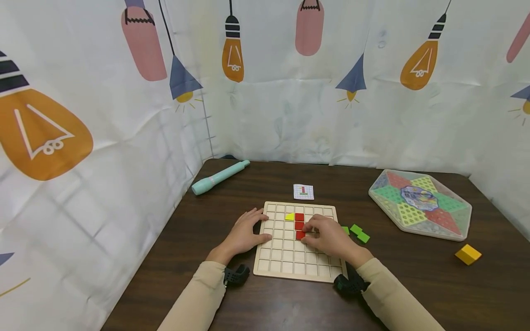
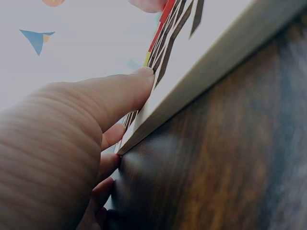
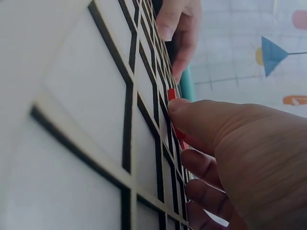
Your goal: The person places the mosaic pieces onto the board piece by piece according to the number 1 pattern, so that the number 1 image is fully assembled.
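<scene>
Beige sleeves (image 1: 395, 294) extend forward, the right hand (image 1: 330, 235) pinching a red tile (image 1: 300, 236).

three red tiles (image 1: 299, 225), one yellow (image 1: 290, 216), perhaps three green (image 1: 356, 229) show.

The right hand (image 1: 331, 235) is covering several cells of the grid board (image 1: 285, 248) and partly hiding a green tile (image 1: 346, 230); its fingers are also overlapping the lowest red tile (image 1: 300, 235). The left hand (image 1: 243, 231) is masking a stretch of the board's edge. Lettering on the hexagonal box (image 1: 403, 219) is appearing too small to read. Both sleeves (image 1: 198, 296) are running off the bottom edge, and a large printed bulb (image 1: 45, 133) is meeting the left edge. In the right wrist view, the board's nearest cells are blurring.
</scene>
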A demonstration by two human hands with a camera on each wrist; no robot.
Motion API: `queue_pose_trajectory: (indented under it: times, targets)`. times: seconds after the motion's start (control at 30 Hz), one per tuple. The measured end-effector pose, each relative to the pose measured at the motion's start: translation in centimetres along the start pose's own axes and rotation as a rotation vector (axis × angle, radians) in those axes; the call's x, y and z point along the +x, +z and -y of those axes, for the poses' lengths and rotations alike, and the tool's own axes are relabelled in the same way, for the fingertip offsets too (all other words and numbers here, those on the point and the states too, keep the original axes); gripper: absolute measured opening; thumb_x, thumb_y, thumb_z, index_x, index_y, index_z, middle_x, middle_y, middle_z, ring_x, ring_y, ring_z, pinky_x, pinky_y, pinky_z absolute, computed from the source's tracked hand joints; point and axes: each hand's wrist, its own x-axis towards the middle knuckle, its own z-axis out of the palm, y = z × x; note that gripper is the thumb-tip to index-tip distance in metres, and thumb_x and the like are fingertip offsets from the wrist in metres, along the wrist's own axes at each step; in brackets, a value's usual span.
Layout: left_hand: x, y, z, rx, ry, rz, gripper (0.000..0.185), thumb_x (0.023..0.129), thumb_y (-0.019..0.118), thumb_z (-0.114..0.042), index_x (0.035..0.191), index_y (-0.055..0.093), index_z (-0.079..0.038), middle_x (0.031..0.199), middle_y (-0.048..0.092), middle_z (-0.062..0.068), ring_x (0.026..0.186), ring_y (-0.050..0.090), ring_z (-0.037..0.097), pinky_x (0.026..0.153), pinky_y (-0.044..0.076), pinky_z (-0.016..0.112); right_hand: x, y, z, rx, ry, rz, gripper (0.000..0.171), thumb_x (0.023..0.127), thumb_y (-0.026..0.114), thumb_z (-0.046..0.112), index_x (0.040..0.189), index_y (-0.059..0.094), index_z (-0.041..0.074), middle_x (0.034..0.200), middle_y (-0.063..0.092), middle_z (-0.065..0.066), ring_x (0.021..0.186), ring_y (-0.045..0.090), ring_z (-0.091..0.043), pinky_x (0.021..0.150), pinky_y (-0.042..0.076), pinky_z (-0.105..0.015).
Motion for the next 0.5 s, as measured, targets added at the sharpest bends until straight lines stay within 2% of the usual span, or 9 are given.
queue_pose_trajectory:
  times: [0.17,0.5]
  targets:
    - [0.00,0.04,0.04,0.001,-0.001,0.000,0.059,0.078,0.068,-0.043,0.128,0.051,-0.018,0.144,0.033,-0.001,0.136,0.018,0.017,0.111,0.010,0.040,-0.06,0.21,-0.04,0.037,-0.010,-0.018,0.019,0.076,0.073,0.033,0.090,0.068,0.022,0.089,0.057,0.010,0.077,0.053,-0.007,0.069,0.047,-0.027]
    - [0.02,0.06,-0.01,-0.006,0.015,-0.003,0.058,0.078,0.068,-0.042,0.127,0.052,-0.016,0.144,0.033,0.001,0.136,0.019,0.018,0.111,0.010,0.041,-0.08,0.74,-0.26,0.062,0.005,-0.038,0.018,0.078,0.071,0.034,0.092,0.067,0.024,0.090,0.056,0.011,0.077,0.052,-0.006,0.068,0.046,-0.026]
